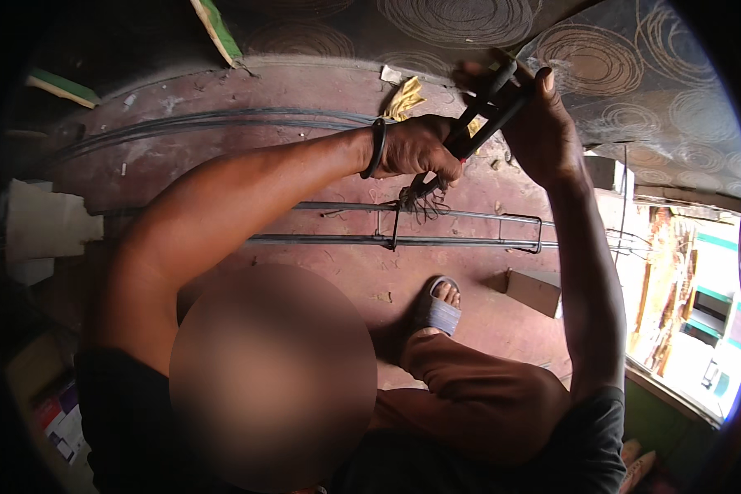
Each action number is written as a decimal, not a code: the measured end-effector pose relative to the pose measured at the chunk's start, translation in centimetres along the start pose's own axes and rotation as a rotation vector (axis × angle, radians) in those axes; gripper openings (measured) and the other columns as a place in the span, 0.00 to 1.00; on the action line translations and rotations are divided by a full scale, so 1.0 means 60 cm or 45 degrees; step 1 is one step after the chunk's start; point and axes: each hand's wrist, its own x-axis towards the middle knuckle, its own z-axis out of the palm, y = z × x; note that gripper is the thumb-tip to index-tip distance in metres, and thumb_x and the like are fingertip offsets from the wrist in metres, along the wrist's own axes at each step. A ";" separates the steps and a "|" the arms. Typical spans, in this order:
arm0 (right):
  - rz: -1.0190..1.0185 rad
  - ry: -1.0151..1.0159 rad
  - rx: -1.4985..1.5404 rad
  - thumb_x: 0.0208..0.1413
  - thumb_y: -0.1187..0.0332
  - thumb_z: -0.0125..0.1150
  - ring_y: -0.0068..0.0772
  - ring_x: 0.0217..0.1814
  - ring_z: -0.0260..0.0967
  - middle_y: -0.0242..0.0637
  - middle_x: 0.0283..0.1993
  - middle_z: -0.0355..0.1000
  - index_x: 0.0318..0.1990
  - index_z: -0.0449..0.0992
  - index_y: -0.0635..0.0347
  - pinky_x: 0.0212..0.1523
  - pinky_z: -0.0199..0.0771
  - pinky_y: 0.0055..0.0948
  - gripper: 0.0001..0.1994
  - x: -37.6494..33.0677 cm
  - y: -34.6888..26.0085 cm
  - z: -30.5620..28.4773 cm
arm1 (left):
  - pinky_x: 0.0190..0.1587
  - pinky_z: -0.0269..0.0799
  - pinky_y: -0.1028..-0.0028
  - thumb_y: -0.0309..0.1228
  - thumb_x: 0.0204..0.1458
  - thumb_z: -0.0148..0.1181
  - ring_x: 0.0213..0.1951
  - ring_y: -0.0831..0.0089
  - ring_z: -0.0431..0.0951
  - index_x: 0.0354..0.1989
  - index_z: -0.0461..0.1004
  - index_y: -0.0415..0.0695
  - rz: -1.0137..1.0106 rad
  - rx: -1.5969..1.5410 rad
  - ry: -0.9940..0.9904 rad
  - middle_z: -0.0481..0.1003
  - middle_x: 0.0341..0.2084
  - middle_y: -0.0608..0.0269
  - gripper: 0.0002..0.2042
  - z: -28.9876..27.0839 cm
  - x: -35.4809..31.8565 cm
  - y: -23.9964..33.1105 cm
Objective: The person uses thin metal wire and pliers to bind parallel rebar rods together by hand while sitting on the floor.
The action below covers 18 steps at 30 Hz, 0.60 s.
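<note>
My left hand (424, 152), with a dark band at its wrist, is closed round a bunch of thin, bent tie wires (426, 204). The loose wire ends hang below its fingers. Against that hand lies a pair of dark, long-handled pincers (496, 123); their jaws are mostly hidden by it. My right hand (545, 132) is round the pincers' handles, thumb pointing up and the other fingers partly hidden and blurred. Below the hands runs a frame of long steel bars (321, 240), with a dark rectangular stirrup (396, 226) across them.
Several thin rods (214, 118) lie farther off on the reddish floor (247, 90). A yellow crumpled wrapper (405, 97) lies near the dark patterned sheet (461, 20). A grey block (535, 292) stands at the right, near my sandalled foot (440, 309). Bright daylight enters through an opening (692, 305).
</note>
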 end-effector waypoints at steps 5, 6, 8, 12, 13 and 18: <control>-0.181 -0.705 0.505 0.50 0.43 0.64 0.51 0.60 0.67 0.55 0.60 0.64 0.67 0.53 0.64 0.57 0.71 0.47 0.45 0.069 0.063 0.000 | 0.46 0.66 0.73 0.24 0.36 0.63 0.27 0.74 0.73 0.25 0.67 0.46 0.014 -0.305 -0.031 0.70 0.20 0.67 0.10 -0.012 -0.009 -0.008; -0.164 -0.726 0.567 0.47 0.44 0.68 0.51 0.59 0.68 0.54 0.59 0.65 0.67 0.52 0.65 0.55 0.74 0.46 0.48 0.070 0.067 0.007 | 0.46 0.66 0.73 0.24 0.36 0.63 0.27 0.74 0.73 0.25 0.67 0.46 -0.002 -0.273 -0.023 0.70 0.20 0.67 0.10 -0.012 -0.009 -0.003; -0.120 -0.826 0.761 0.50 0.52 0.67 0.57 0.53 0.72 0.61 0.55 0.67 0.64 0.56 0.70 0.50 0.78 0.48 0.41 0.087 0.097 -0.008 | 0.48 0.66 0.71 0.25 0.33 0.63 0.27 0.74 0.73 0.27 0.67 0.45 -0.005 -0.424 -0.024 0.70 0.20 0.67 0.11 -0.007 -0.005 0.001; -0.143 -1.055 0.850 0.51 0.58 0.64 0.55 0.40 0.78 0.63 0.41 0.74 0.62 0.56 0.77 0.40 0.82 0.46 0.38 0.101 0.109 -0.025 | 0.40 0.70 0.73 0.25 0.29 0.65 0.26 0.73 0.74 0.27 0.68 0.44 -0.055 -0.341 -0.014 0.71 0.20 0.66 0.14 0.009 0.002 0.008; -0.092 -1.056 0.817 0.51 0.59 0.64 0.55 0.39 0.78 0.63 0.40 0.74 0.61 0.57 0.78 0.39 0.82 0.45 0.37 0.104 0.109 -0.029 | 0.35 0.71 0.75 0.24 0.29 0.65 0.26 0.72 0.73 0.27 0.68 0.42 -0.054 -0.346 -0.009 0.71 0.20 0.64 0.14 0.008 0.000 0.012; -0.058 -1.151 0.842 0.52 0.61 0.62 0.44 0.28 0.76 0.53 0.32 0.74 0.57 0.66 0.77 0.32 0.80 0.36 0.30 0.102 0.079 0.022 | 0.36 0.67 0.76 0.23 0.32 0.65 0.29 0.74 0.72 0.32 0.68 0.41 0.164 -0.429 -0.364 0.70 0.23 0.64 0.16 -0.008 0.004 -0.008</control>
